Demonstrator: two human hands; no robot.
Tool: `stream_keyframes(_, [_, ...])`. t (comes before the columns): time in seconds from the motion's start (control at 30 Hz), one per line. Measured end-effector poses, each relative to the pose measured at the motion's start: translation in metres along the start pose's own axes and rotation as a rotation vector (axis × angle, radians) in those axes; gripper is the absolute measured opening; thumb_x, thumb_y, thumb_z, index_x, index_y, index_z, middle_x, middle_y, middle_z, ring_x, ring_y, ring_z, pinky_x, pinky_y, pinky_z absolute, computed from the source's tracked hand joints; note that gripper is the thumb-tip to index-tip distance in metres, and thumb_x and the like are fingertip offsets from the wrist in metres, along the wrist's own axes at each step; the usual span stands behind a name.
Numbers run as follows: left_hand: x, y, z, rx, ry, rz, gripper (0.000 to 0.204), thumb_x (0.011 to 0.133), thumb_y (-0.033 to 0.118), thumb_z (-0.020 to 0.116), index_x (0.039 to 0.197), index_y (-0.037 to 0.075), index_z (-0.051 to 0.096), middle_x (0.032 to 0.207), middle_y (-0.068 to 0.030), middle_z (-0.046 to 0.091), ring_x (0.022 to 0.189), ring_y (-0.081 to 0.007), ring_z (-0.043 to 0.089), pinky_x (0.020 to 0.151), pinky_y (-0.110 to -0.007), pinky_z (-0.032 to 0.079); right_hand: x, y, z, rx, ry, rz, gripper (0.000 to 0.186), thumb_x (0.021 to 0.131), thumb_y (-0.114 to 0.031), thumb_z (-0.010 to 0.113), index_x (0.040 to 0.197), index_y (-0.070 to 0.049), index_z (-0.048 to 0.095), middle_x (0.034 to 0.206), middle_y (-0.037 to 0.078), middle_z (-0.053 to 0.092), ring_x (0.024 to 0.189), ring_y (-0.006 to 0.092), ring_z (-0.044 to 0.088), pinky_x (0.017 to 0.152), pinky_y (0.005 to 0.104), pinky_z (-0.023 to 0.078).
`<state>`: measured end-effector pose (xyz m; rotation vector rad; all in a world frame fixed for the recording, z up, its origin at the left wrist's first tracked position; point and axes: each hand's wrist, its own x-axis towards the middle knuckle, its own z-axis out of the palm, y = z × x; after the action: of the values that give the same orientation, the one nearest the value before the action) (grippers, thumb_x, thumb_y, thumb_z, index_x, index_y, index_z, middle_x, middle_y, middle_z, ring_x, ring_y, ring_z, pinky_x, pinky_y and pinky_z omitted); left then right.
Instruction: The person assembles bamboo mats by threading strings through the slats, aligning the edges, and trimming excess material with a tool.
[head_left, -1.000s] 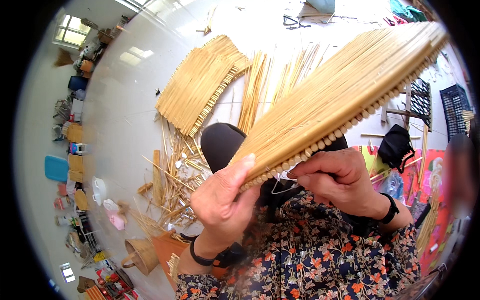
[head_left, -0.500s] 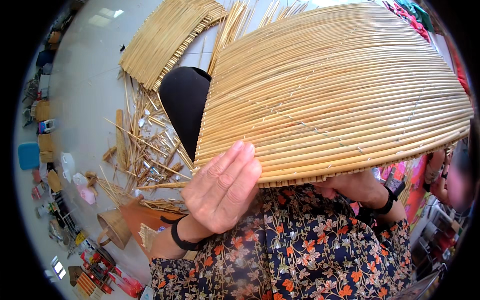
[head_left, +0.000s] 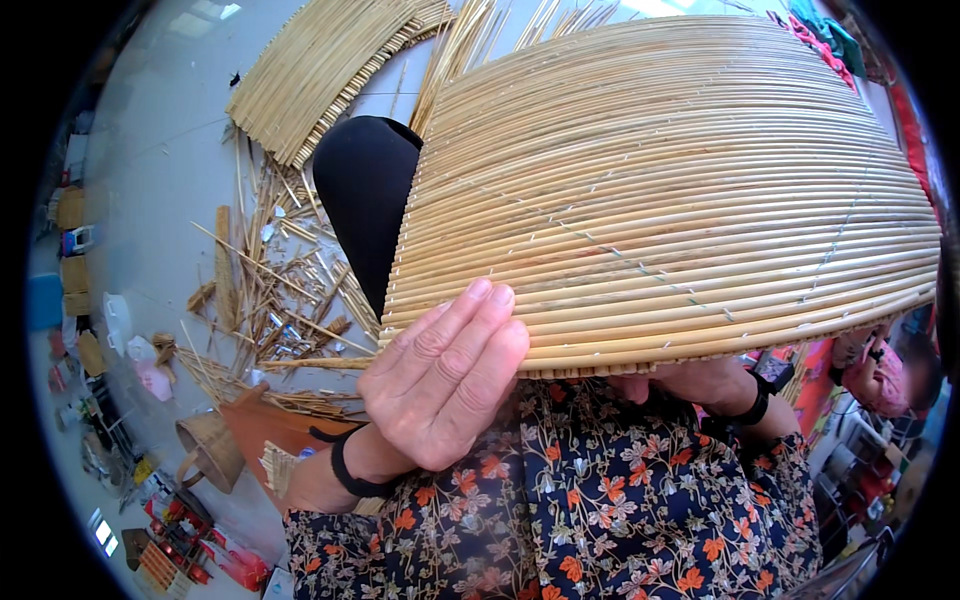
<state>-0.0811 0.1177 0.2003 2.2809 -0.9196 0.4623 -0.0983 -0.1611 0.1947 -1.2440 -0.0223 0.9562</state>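
A wide mat of straw-coloured reeds (head_left: 650,180), laid side by side and stitched across with short pale and greenish threads, slopes up in front of me. At its near left corner my left hand (head_left: 445,375) grips the edge, fingers together and flat on the top face, thumb hidden underneath. Below the near edge, right of the middle, sits my right hand (head_left: 695,382). Only its back and a curled bit of finger show there; the mat covers the rest and anything it may hold.
Another reed mat (head_left: 315,75) lies on the pale floor at the upper left. Loose reeds and scraps (head_left: 290,270) litter the floor beside my dark-clothed knee (head_left: 365,190). A wooden bucket-like vessel (head_left: 210,452) lies tilted at lower left. At far right, another person (head_left: 880,375) is partly visible.
The view has shifted a little, and the mat's far edge appears slightly lower. My right hand has shifted slightly left beneath the near edge. My left hand keeps its hold on the corner.
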Motion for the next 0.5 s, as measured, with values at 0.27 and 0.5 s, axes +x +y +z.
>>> stream_keyframes(0.27, [0.001,-0.001,-0.001,-0.023,0.004,0.004,0.018,0.087,0.006,0.075,0.103,-0.001,0.075,0.104,-0.0188,0.077,0.104,-0.0307,0.076,0.082,-0.035,0.063,0.001,0.013,0.003,-0.163,0.039,-0.188,0.018,0.107,-0.017,0.059,0.098,-0.002,0.067,0.077,0.001,0.067,0.076,0.0116,0.064,0.072,0.0273,0.052])
stream_keyframes(0.5, [0.002,-0.001,0.000,-0.010,0.007,0.012,0.019,0.086,0.006,0.075,0.104,0.000,0.075,0.104,-0.0182,0.078,0.103,-0.0302,0.076,0.082,-0.034,0.063,0.008,0.013,0.007,-0.321,0.145,-0.107,0.012,0.102,-0.011,0.061,0.093,-0.006,0.068,0.070,-0.002,0.068,0.072,0.0100,0.065,0.070,0.0263,0.052])
